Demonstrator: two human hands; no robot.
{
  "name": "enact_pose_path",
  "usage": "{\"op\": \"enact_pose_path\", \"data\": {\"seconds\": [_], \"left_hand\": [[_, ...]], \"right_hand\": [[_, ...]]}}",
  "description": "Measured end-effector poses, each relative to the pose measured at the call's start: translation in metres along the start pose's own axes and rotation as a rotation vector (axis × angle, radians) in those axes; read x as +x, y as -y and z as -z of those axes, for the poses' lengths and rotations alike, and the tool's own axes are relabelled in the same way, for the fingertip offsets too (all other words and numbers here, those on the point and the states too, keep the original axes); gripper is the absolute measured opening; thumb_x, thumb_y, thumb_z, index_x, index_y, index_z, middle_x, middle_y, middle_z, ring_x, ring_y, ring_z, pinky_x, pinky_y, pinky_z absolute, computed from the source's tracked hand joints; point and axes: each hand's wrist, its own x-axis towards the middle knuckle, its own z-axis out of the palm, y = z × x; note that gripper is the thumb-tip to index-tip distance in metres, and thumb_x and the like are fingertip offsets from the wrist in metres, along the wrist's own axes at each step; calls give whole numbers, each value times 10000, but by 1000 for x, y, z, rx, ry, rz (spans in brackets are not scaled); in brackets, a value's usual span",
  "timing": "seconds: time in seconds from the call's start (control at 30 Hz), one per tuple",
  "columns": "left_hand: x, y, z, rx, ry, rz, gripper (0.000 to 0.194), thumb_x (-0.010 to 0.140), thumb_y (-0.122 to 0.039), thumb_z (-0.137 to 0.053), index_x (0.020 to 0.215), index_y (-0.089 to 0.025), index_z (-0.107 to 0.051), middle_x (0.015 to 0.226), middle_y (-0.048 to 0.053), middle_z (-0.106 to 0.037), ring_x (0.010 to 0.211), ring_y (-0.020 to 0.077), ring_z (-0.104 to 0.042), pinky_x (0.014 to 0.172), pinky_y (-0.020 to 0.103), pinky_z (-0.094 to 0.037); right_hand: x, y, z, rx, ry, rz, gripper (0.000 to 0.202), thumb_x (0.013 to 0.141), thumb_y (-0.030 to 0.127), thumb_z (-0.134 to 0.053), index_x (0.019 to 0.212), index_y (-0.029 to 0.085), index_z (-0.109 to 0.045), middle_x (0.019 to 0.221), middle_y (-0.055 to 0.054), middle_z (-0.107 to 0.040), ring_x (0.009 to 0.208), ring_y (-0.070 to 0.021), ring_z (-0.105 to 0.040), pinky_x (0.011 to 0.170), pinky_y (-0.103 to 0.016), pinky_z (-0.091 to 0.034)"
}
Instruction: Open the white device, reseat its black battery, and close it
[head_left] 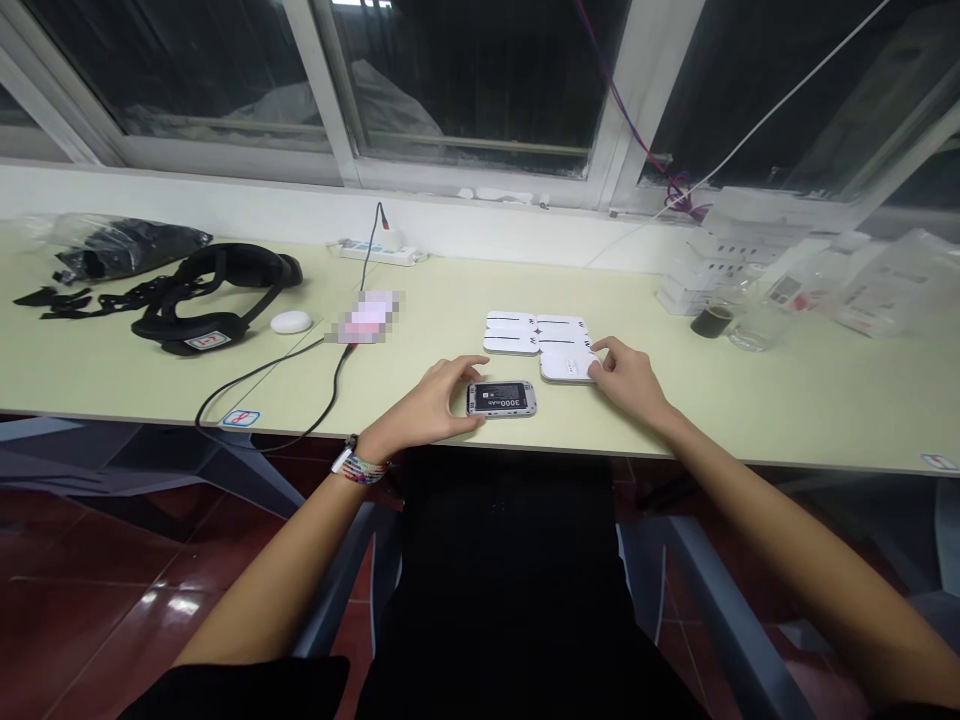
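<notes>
An opened handheld device lies near the table's front edge, its dark battery marked 3000mAh facing up. My left hand curls around the device's left end, thumb along the near long edge and fingers at the far one. Beyond it, several white rounded panels with black marks, such as the left panel, lie side by side. At the near right of this group is a white cover with a small printed patch. My right hand pinches this cover's right edge between thumb and fingers.
On the left are a black headset, a white oval case, a black cable and a bagged black item. A power strip sits by the wall. At right stand a dark-filled cup, white boxes and plastic bags.
</notes>
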Motion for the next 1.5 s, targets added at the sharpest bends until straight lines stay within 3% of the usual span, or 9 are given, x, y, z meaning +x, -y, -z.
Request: {"op": "enact_pose_path", "data": {"seconds": [0.17, 0.27, 0.37, 0.43, 0.53, 0.67, 0.87, 1.13, 1.5], "left_hand": [[1, 1, -2, 3, -10, 0, 776, 888, -348, -791, 1593, -305, -470, 1407, 95, -674, 1408, 353, -576, 1233, 541, -442], [1, 1, -2, 5, 0, 1, 775, 892, -338, -783, 1597, -296, -465, 1409, 95, -677, 1411, 349, -571, 1241, 542, -432], [2, 2, -2, -6, 2, -1, 791, 888, -324, -787, 1604, -289, -451, 1408, 100, -675, 1408, 341, -577, 1250, 540, -425], [2, 3, -2, -22, -2, -2, 819, 878, -317, -801, 1612, -296, -440, 1406, 101, -672, 1406, 340, -585, 1252, 540, -424], [1, 3, -1, -41, -1, -6, 845, 882, -331, -809, 1631, -302, -417, 1405, 105, -664, 1398, 340, -592, 1240, 536, -435], [1, 2, -1, -20, -13, -1, 824, 889, -372, -805, 1621, -308, -430, 1453, 105, -642, 1409, 358, -577, 1219, 531, -451], [3, 1, 0, -2, -24, 22, 851, 851, -362, -802, 1628, -306, -459, 1564, 103, -593, 1443, 396, -538, 1223, 556, -443], [3, 1, 0, 9, -17, 70, 1038, 833, -373, -814, 1749, -267, -336, 1451, 116, -677, 1367, 392, -576, 1190, 557, -461], [4, 4, -1, 6, -39, 50, 1032, 806, -352, -832, 1728, -282, -375, 1543, 110, -635, 1438, 405, -551, 1220, 549, -455]], "right_hand": [[2, 0, -1, -15, 6, -3, 211, 882, 287, -623, 1085, 234, -644, 770, -23, -645, 730, -247, -605, 649, -337, -391], [1, 4, -1, -36, -53, 20, 122, 919, 283, -589, 1033, 240, -598, 715, -11, -601, 689, -242, -576, 632, -333, -356], [-4, 21, -5, -71, -84, 154, 68, 957, 278, -547, 999, 233, -575, 705, -8, -584, 649, -220, -530, 633, -330, -325], [-8, 39, -10, -54, 26, 350, 51, 961, 263, -543, 965, 228, -580, 722, -8, -600, 655, -199, -524, 653, -320, -329], [-9, 70, -25, -22, 295, 680, 76, 948, 206, -532, 939, 221, -606, 782, -5, -634, 701, -172, -532, 683, -299, -332], [2, 104, -48, -44, 422, 881, 120, 947, 168, -507, 862, 212, -579, 825, -3, -639, 705, -148, -499, 658, -299, -278], [20, 124, -58, -39, 539, 937, 116, 874, 159, -537, 774, 213, -513, 766, 16, -589, 695, -141, -483, 651, -310, -243], [28, 136, -55, -144, 643, 1054, 144, 858, 153, -563, 745, 215, -499, 689, 35, -544, 628, -135, -420, 628, -316, -228], [34, 150, -49, -207, 729, 1041, 191, 819, 145, -575, 704, 225, -446, 656, 35, -528, 618, -142, -412, 622, -325, -236]]}}
